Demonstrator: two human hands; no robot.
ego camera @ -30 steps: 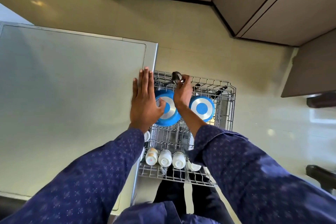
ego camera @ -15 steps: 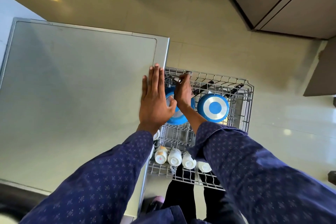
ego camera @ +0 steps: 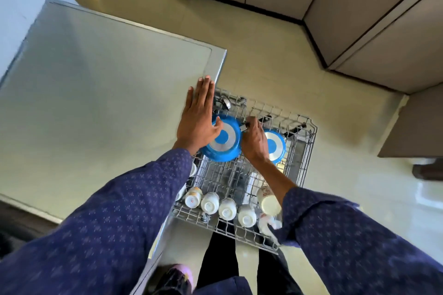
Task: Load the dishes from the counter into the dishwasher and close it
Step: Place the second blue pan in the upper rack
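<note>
The wire dishwasher rack (ego camera: pixel 308 151) is pulled out below me. Two blue pans lie upside down in its far half, the left pan (ego camera: pixel 225 145) and the right pan (ego camera: pixel 276 148). My left hand (ego camera: pixel 197 120) lies flat with fingers straight on the countertop's edge, thumb against the left pan. My right hand (ego camera: pixel 254 143) sits between the pans, fingers curled on the left pan's handle stub. A metal ladle (ego camera: pixel 224 102) rests in the rack's far left corner. A row of white cups (ego camera: pixel 210 202) stands upside down along the near edge.
A wide grey countertop (ego camera: pixel 96 103) fills the left side, touching the rack. Beige floor surrounds the rack, with grey cabinets (ego camera: pixel 383 31) at the far right. My legs and one foot (ego camera: pixel 178 275) stand just under the rack's near edge.
My right hand has let go of the ladle at the rack's far left and moved right to the left pan's handle. The left hand stays flat on the edge.
</note>
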